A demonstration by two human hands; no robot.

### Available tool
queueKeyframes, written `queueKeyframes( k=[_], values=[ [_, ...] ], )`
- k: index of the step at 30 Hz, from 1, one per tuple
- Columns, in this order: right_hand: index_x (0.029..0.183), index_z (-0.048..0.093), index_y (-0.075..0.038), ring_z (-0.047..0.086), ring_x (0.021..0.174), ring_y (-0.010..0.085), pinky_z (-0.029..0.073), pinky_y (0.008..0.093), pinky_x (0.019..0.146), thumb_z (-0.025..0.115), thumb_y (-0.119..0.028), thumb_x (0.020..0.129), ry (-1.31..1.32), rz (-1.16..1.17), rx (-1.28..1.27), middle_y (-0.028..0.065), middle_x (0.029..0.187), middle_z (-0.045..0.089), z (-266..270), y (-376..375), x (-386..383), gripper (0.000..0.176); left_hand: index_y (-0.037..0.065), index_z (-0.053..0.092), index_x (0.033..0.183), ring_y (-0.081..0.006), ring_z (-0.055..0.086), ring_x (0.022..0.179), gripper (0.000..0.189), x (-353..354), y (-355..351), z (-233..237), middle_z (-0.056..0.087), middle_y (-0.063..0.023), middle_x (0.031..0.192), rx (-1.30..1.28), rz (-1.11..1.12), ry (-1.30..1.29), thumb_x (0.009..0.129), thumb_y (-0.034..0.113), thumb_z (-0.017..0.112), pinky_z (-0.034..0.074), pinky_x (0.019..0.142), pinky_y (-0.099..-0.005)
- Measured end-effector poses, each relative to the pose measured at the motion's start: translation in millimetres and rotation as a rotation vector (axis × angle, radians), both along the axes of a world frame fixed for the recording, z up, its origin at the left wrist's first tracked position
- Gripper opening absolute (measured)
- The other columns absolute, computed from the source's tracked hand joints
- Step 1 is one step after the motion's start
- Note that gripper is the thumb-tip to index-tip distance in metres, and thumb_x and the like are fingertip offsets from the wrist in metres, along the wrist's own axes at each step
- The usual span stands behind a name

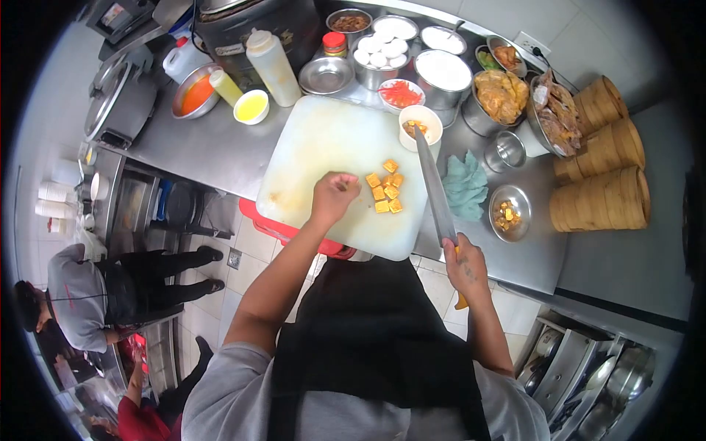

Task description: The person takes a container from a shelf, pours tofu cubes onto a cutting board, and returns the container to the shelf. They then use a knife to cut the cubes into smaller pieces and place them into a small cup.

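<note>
My right hand (465,266) grips the yellow handle of a large kitchen knife (435,180). Its long blade points away from me, with the tip over a white paper cup (421,128) that has brown-yellow pieces inside. Above the white cutting board (309,140), my left hand (336,197) has its fingers curled together; what they hold, if anything, is hidden. Just right of that hand lie several golden fried cubes (386,192), which look like tofu. A metal bowl (510,213) at the right contains more small golden pieces.
A crumpled green cloth (465,185) lies right of the board. Behind stand a bowl of eggs (381,51), shredded red food (401,93), a squeeze bottle (272,66) and yellow liquid (251,107). Bamboo steamers (599,198) line the right. Two people (77,294) are at far left.
</note>
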State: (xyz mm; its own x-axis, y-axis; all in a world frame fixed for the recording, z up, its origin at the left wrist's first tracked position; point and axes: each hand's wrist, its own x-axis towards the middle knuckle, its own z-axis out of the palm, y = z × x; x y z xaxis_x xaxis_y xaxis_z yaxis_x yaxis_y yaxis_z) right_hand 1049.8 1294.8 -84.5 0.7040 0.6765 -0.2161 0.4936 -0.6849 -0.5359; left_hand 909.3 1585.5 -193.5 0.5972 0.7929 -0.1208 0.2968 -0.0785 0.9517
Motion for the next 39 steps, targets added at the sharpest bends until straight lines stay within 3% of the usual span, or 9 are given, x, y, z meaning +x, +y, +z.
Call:
queueKeyframes(
  k=[7,11,12,16,18,22,25,36,39],
  values=[
    [0.095,0.061,0.001,0.066,0.080,0.0495,0.051,0.0537,0.072,0.056,-0.030,0.101,-0.006,-0.075,0.084,0.0280,0.081,0.068,12.5,-13.6,5.3,0.032,0.006,0.076,0.106,-0.0132,0.062,0.072,0.030,120.0,18.1,95.6,0.071,-0.0074,0.095,0.369,-0.209,-0.141,0.085,0.027,0.082,0.052,0.069,-0.0278],
    [0.093,0.061,0.001,0.067,0.079,0.0479,0.051,0.0526,0.072,0.057,-0.030,0.101,0.010,-0.096,0.099,0.0273,0.080,0.068,10.4,-19.3,5.0,0.032,0.006,0.076,0.107,-0.0170,0.065,0.078,0.037,140.6,24.0,108.0,0.070,-0.0095,0.098,0.317,-0.276,0.111,0.085,0.035,0.081,0.053,0.072,-0.0294],
    [0.093,0.061,0.001,0.067,0.079,0.0479,0.051,0.0526,0.072,0.057,-0.030,0.101,0.003,-0.092,0.103,0.0273,0.080,0.068,8.5,-21.4,4.8,0.032,0.006,0.076,0.105,-0.0183,0.066,0.081,0.027,139.6,25.8,95.5,0.070,-0.0102,0.096,0.314,-0.284,0.060,0.085,0.024,0.079,0.053,0.075,-0.0303],
    [0.093,0.062,0.001,0.067,0.078,0.0473,0.051,0.0523,0.072,0.057,-0.030,0.101,-0.021,-0.091,0.068,0.0269,0.080,0.068,1.9,-27.7,1.6,0.032,0.006,0.075,0.100,-0.0204,0.066,0.080,0.017,92.5,35.2,48.0,0.070,-0.0117,0.095,0.448,-0.285,-0.124,0.084,0.010,0.073,0.054,0.075,-0.0324],
    [0.093,0.062,0.001,0.067,0.078,0.0471,0.051,0.0522,0.072,0.057,-0.030,0.101,-0.031,-0.099,0.046,0.0268,0.080,0.068,1.8,-29.1,0.8,0.032,0.007,0.072,0.100,-0.0236,0.067,0.089,0.023,63.9,34.4,37.5,0.069,-0.0104,0.102,0.349,-0.388,0.153,0.080,-0.002,0.066,0.055,0.081,-0.0353],
    [0.094,0.062,0.001,0.067,0.080,0.0472,0.052,0.0518,0.073,0.056,-0.031,0.101,0.006,-0.077,0.028,0.0267,0.082,0.069,11.8,-17.4,1.1,0.033,0.009,0.069,0.103,-0.0285,0.061,0.109,0.028,37.8,28.0,25.2,0.066,-0.0058,0.112,0.615,-0.617,0.176,0.076,-0.001,0.069,0.050,0.098,-0.0391],
    [0.096,0.062,0.001,0.067,0.080,0.0472,0.052,0.0516,0.073,0.056,-0.031,0.101,-0.016,-0.025,0.041,0.0268,0.082,0.069,16.9,-1.7,1.4,0.033,0.008,0.069,0.101,-0.0292,0.061,0.107,0.025,36.5,26.1,21.1,0.067,-0.0065,0.110,0.650,-0.667,0.134,0.077,0.001,0.072,0.050,0.098,-0.0389],
    [0.095,0.060,-0.002,0.066,0.076,0.0476,0.051,0.0545,0.070,0.055,-0.033,0.101,0.055,0.244,-0.010,0.0263,0.076,0.067,-9.6,50.8,-29.1,0.033,0.006,0.069,0.098,-0.0310,0.061,0.105,0.027,-62.9,23.1,20.3,0.067,-0.0080,0.107,0.590,-0.562,0.066,0.073,-0.004,0.070,0.052,0.091,-0.0399],
    [0.093,0.059,-0.002,0.066,0.075,0.0473,0.050,0.0547,0.069,0.054,-0.032,0.101,0.048,0.363,-0.052,0.0257,0.075,0.067,-18.6,62.6,-40.3,0.031,0.005,0.069,0.097,-0.0321,0.062,0.103,0.025,-64.0,9.3,9.6,0.066,-0.0111,0.106,0.633,-0.378,-0.029,0.073,-0.003,0.071,0.052,0.089,-0.0398]
  ],
)
